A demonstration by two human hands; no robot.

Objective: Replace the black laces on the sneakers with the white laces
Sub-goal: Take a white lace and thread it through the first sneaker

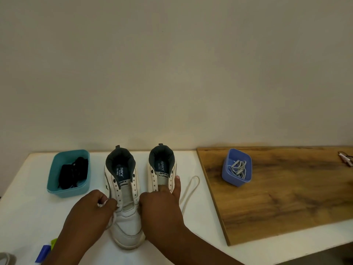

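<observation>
Two white sneakers stand side by side on the white table, toes toward me. The left sneaker (125, 197) has empty eyelets except a white lace (191, 190) threaded low near the toe. My left hand (91, 209) is closed on one end of that lace at the shoe's left side. My right hand (162, 205) grips the other part at the shoe's right side; its forefinger rests on the right sneaker (162, 169). The lace loops out on the table to the right. Black laces (73, 173) lie in a teal bin (55, 180).
A blue bin (229, 176) holding another white lace (238, 168) sits on a wooden board (286, 188) at the right. A small pink-and-dark object (345, 158) lies at the board's far right. Blue and green items (45, 251) lie at the near left table edge.
</observation>
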